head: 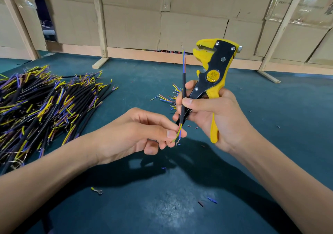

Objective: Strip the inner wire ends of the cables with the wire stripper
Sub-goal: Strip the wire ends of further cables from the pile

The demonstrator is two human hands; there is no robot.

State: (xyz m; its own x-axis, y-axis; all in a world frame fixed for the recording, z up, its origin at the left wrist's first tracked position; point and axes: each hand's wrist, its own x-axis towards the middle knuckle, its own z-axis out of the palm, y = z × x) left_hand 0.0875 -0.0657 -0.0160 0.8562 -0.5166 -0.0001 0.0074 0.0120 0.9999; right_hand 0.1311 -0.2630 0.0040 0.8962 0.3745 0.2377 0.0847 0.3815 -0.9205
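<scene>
Head view: my right grip clasps the yellow-and-black wire stripper plus a short black cable, upright beside its jaws; my left grip pinches the cable's lower coloured wires.

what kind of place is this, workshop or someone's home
Most likely a small cable-assembly workshop or factory bench, not a home. A big pile of cut black cables lies on the blue-green work surface, cardboard partitions on wooden frames wall it off, and a yellow wire stripper is in use.
</scene>
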